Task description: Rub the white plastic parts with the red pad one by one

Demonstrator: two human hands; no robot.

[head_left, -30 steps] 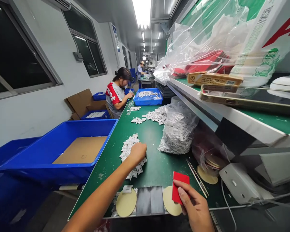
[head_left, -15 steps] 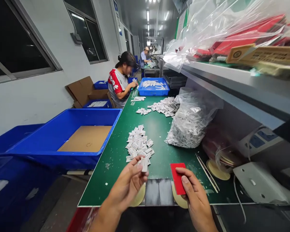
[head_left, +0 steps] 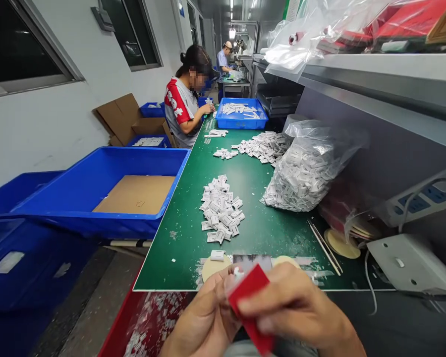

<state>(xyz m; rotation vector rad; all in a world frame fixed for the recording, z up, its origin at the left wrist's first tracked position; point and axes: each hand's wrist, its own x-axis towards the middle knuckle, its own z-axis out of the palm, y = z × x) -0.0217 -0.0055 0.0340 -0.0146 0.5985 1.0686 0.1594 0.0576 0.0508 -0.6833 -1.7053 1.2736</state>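
Close to my body, below the table's front edge, my two hands meet. My left hand (head_left: 211, 312) is closed, pinching a small white plastic piece (head_left: 238, 272) that is mostly covered by fingers. My right hand (head_left: 301, 307) grips a flat red rectangular pad (head_left: 250, 302), slightly blurred, whose upper part lies against the left fingertips and the white piece. Just beyond, one white piece (head_left: 218, 255) rests on a round yellowish disc (head_left: 210, 269). A pile of similar white pieces (head_left: 221, 210) lies farther up the green table (head_left: 252, 223).
A clear bag of white pieces (head_left: 301, 173) stands at right, near tweezers (head_left: 325, 248) and a grey metal box (head_left: 409, 265). Blue bins (head_left: 107, 163) line the left. A co-worker (head_left: 186, 99) sits beyond, beside a blue tray (head_left: 241, 121). A shelf (head_left: 375, 79) overhangs the right side.
Both hands have come together and moved down toward me, bringing the red pad against the left hand's piece. A white piece now shows on the yellowish disc. The view has shifted.
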